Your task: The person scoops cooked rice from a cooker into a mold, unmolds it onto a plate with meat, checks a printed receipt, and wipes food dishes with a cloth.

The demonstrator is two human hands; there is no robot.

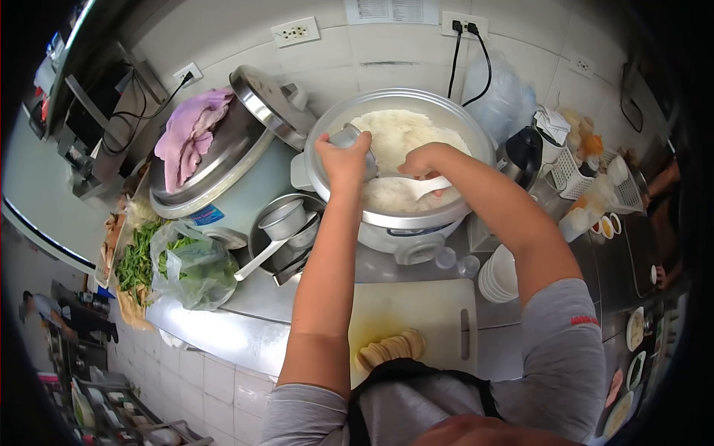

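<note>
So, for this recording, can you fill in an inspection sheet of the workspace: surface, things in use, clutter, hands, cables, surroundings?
Surface: metal counter; a cutting board on it bears sliced food.
Things in use: open cooker holding white rice; metal bowl and white paddle above or at the rice.
Clutter: bag of greens, nested pans, stacked white containers; purple cloth on a large lid.
Hands: left hand grips the metal bowl; right hand grips the white paddle.
Cables: two black cables hang from a wall outlet; lower ends hidden.
Surroundings: tiled wall, tiled floor; another person at far left.
</note>
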